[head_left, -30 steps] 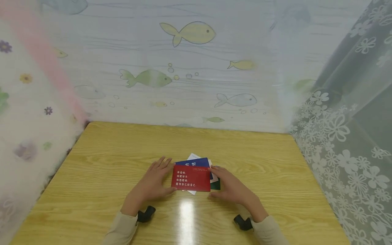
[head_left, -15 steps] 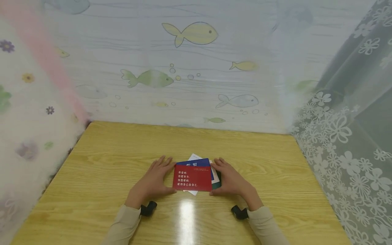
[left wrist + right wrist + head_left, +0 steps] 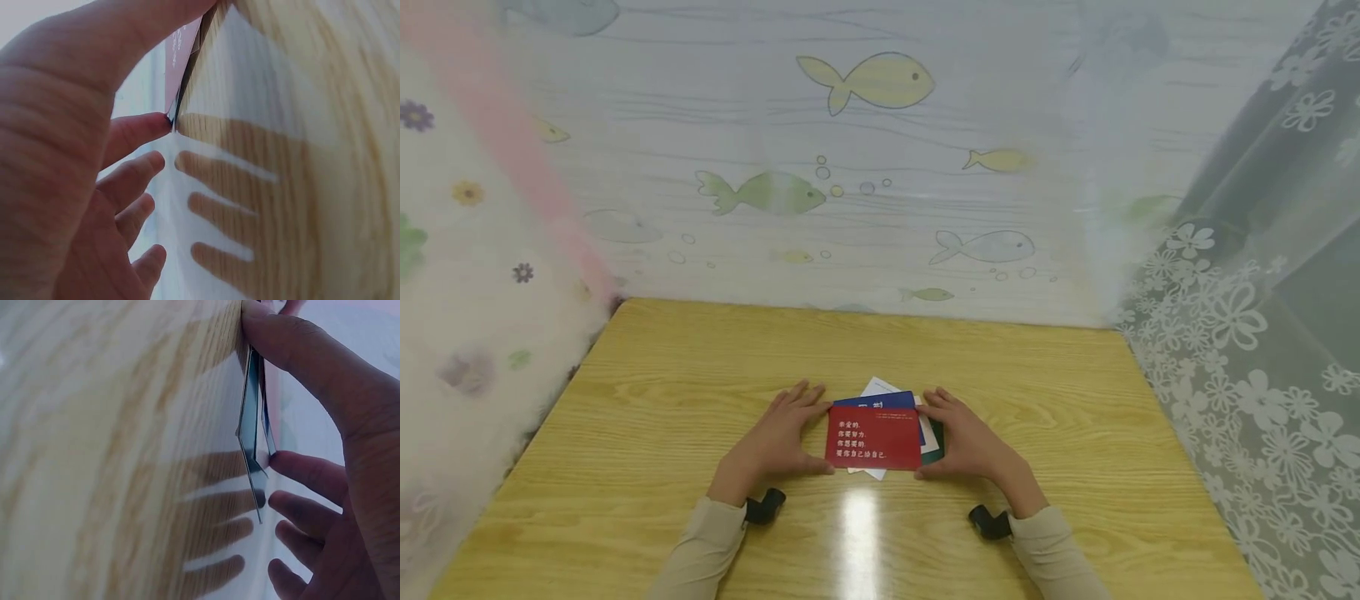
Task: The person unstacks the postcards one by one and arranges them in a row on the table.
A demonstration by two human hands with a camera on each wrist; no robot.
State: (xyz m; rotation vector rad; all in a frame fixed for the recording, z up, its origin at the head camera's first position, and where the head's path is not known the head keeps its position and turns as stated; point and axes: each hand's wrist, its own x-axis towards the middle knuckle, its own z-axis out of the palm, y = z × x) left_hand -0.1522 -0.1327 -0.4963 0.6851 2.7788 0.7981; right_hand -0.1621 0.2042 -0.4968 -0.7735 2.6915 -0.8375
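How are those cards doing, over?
Left hand and right hand: touching opposite ends of red card. Red card: topmost, between the hands. Possible snag: blue card, green card poking out underneath.

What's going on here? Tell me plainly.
A person's left hand and right hand hold the red card, one at each short end. It covers most of the blue card, white card and green card, which stick out unevenly. Whether any is lifted off the table is hard to tell.
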